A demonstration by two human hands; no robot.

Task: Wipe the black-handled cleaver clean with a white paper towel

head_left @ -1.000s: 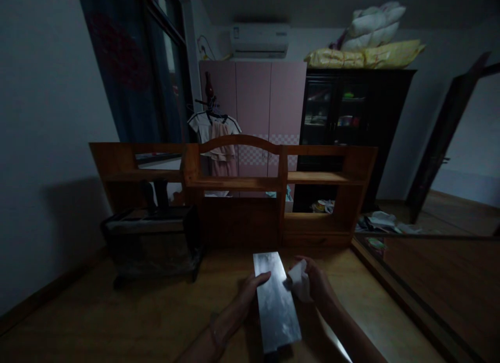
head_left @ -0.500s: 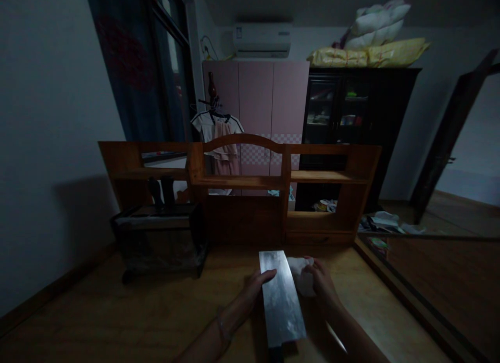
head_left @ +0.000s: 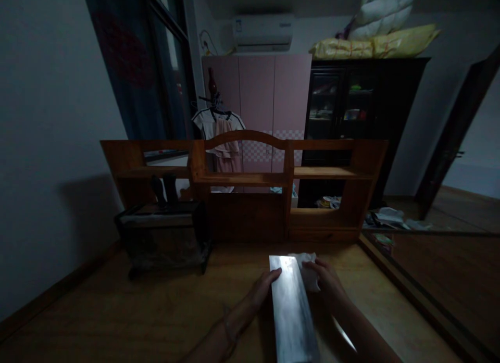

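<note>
A broad steel cleaver blade (head_left: 292, 311) stands edge-up over the wooden desk (head_left: 136, 316), low in the middle of the view. My left hand (head_left: 262, 289) grips its left side, with the thumb lying on the flat near the tip. My right hand (head_left: 326, 280) is closed round a crumpled white tissue (head_left: 308, 266) and presses it against the blade's right side near the tip. The knife's handle is out of view below.
A wooden desk-top shelf unit (head_left: 250, 180) stands at the back of the desk. A dark knife block rack (head_left: 166, 230) with two handles sits at the left. Behind are a pink wardrobe (head_left: 269, 102), a dark cabinet (head_left: 351, 113) and hanging clothes (head_left: 222, 139).
The view has shifted, so blade and hands sit slightly further right and lower. The tissue has moved up towards the blade's tip. Both hands keep their hold.
</note>
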